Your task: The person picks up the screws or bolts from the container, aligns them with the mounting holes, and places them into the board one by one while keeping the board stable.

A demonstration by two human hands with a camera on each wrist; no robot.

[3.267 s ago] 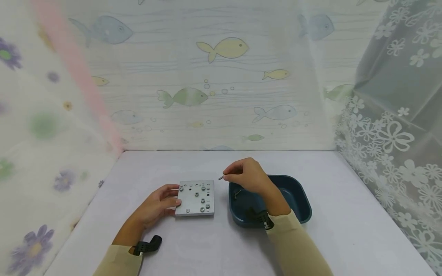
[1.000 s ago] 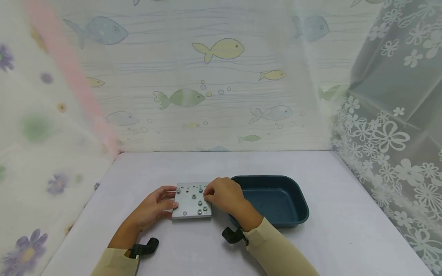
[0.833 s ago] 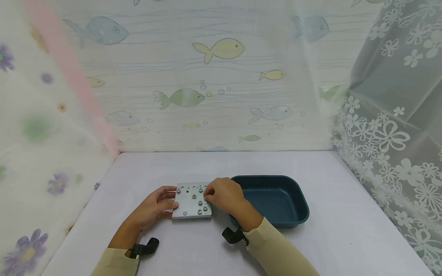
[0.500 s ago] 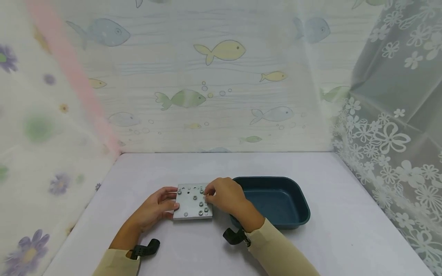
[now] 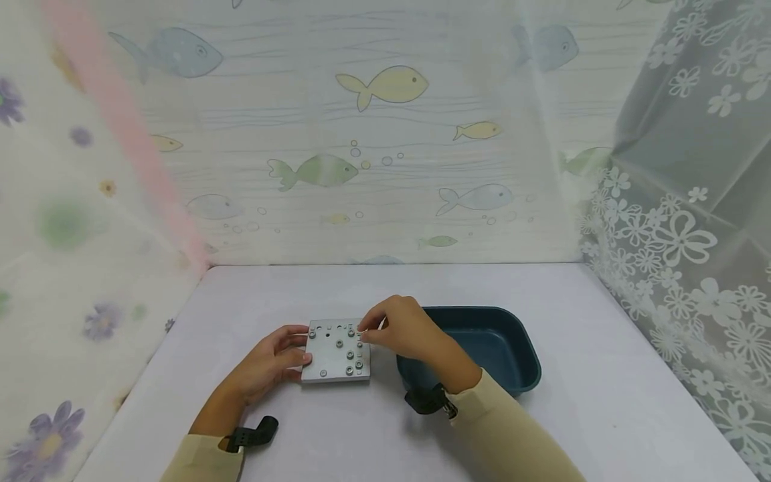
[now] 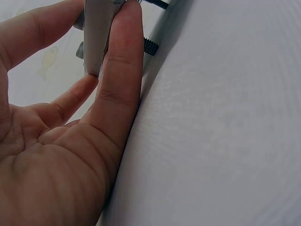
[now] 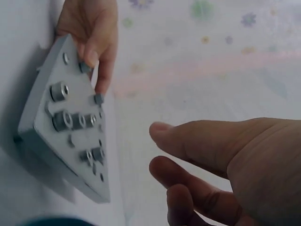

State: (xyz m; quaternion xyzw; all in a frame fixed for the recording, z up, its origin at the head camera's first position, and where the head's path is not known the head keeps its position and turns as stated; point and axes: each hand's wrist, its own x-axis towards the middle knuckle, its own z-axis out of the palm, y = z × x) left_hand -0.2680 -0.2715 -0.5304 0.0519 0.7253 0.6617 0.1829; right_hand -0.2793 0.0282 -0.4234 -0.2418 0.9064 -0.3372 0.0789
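Note:
My left hand point(image 5: 271, 361) grips the left side of a silver metal plate point(image 5: 328, 358), with the thumb on its top face and fingers at its underside. Several socket head screws point(image 7: 59, 91) stand in the plate among open holes. In the left wrist view, a dark threaded screw end point(image 6: 151, 46) pokes out below the plate. My right hand point(image 5: 412, 328) hovers by the plate's right edge. Its thumb and fingers point(image 7: 164, 172) are parted, with nothing between them in the right wrist view. Just below those fingertips, a small screw head point(image 5: 359, 345) shows in the plate.
A dark blue tray point(image 5: 530, 348) stands right of the plate, partly hidden by my right forearm; no parts show in its visible floor. The white table point(image 5: 337, 435) is bordered by a fish-print curtain point(image 5: 385, 221) behind and curtains at both sides.
Earlier my right hand pinched a small metal piece over the tray, then worked at the plate's right side. Now it has lifted up and away, fingers parted. The left hand keeps its hold.

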